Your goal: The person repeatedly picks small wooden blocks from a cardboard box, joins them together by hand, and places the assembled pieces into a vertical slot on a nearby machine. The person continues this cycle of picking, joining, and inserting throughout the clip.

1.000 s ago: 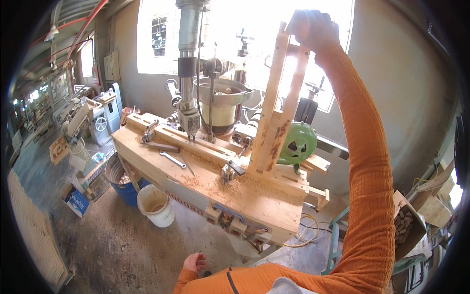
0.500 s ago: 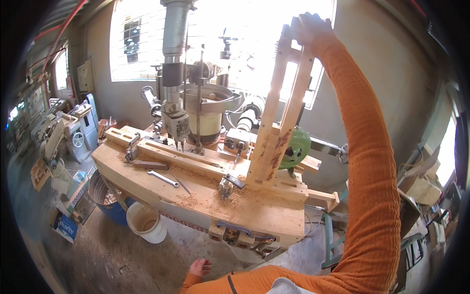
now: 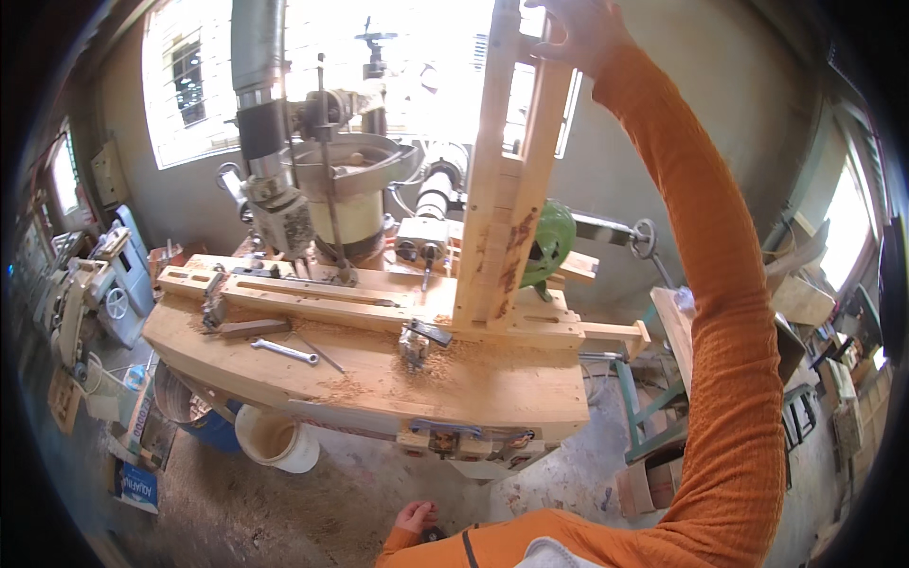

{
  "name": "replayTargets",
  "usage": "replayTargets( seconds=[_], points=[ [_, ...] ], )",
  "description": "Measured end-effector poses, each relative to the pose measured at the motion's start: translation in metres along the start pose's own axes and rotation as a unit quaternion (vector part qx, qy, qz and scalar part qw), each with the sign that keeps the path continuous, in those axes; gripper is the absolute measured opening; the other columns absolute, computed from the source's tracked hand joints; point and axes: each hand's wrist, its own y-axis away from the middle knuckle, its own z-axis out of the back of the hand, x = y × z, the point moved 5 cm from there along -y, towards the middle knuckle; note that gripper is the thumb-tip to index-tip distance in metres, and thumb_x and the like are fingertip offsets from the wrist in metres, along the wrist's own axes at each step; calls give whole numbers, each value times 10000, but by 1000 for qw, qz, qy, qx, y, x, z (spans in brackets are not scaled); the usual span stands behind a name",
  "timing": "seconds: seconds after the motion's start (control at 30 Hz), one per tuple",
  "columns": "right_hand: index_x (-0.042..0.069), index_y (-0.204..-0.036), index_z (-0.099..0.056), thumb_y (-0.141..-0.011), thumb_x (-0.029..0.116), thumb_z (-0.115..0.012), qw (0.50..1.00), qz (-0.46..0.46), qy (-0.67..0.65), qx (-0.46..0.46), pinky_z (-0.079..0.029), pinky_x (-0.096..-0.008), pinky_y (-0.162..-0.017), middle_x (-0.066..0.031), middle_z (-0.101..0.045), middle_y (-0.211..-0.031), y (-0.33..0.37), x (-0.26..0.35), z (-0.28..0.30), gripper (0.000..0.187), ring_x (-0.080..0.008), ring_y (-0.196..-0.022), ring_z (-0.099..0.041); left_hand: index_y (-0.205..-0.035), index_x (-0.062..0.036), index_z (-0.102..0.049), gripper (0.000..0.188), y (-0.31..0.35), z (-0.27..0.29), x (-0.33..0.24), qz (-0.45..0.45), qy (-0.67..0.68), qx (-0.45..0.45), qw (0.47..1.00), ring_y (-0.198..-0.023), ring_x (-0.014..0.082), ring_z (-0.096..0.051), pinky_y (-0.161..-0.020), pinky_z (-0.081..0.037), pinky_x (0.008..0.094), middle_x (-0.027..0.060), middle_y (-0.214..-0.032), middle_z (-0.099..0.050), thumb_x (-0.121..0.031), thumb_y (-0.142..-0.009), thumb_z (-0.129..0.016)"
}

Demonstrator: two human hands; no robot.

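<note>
My right hand (image 3: 589,36) is raised at the top of a tall wooden double-post frame (image 3: 499,213). Its thumb and fingers are apart around the upper end of the right post, with nothing seen between them; the top edge cuts off part of the hand. The frame stands upright on a wooden worktable (image 3: 511,383). Low by my body, my left hand (image 3: 415,517) has its fingers curled in, and nothing shows in it. A metal clamp block (image 3: 415,346) sits among wood shavings near the foot of the frame. A wrench (image 3: 284,352) lies farther left on the tabletop.
A drill head (image 3: 279,210) comes down over a slotted wooden rail (image 3: 312,293). Behind are a round hopper bowl (image 3: 352,156) and a green motor housing (image 3: 551,241). A white bucket (image 3: 276,440) and a blue drum (image 3: 210,426) stand below the table's left side.
The view has turned to the right, so the bench and machine sit farther left. My right hand's thumb and fingers now show spread at the post top. My left hand stays low.
</note>
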Motion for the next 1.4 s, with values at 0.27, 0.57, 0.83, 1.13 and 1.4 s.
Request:
replayTargets(
  seconds=[0.27,0.57,0.83,1.13,1.4],
  points=[
    [170,-1061,-651,-661,201,-779,961,154,-221,67,-381,-419,-961,-34,-602,-1092,248,55,30,421,-232,-1101,-534,-977,-42,-657,370,-16,-78,21,58,-284,197,937,-732,127,-550,-667,-452,266,27,-868,-644,-401,-906,-605],
    [125,-1258,-535,-790,475,-660,609,-305,-197,705,-432,-472,-945,-151,-580,-1203,721,26,110,598,-342,-1139,-530,-994,-58,-662,333,-18,-287,78,-87,-562,431,701,-777,248,-610,-740,-490,348,122,-851,-646,-358,-858,-620],
    [65,-1298,-510,-807,492,-657,455,-528,-274,663,-458,-443,-932,-213,-578,-1221,919,12,275,667,-383,-1116,-555,-1136,-66,-616,402,13,-499,172,-146,-629,552,527,-962,289,-619,-824,-495,401,173,-1062,-638,-375,-878,-599],
    [69,-1292,-510,-814,429,-655,571,-606,-245,496,-459,-438,-932,-209,-570,-1225,951,-108,273,615,-387,-1113,-550,-1094,-43,-622,346,58,-663,189,-201,-605,637,433,-1015,356,-595,-888,-472,420,185,-1049,-646,-314,-881,-589],
    [86,-1259,-518,-818,398,-644,678,-598,-136,406,-486,-448,-885,-160,-575,-1204,906,-282,182,556,-366,-1092,-572,-1100,-30,-625,339,-16,-701,166,-142,-601,586,525,-969,312,-628,-867,-489,385,164,-1044,-664,-301,-902,-581]
  ],
)
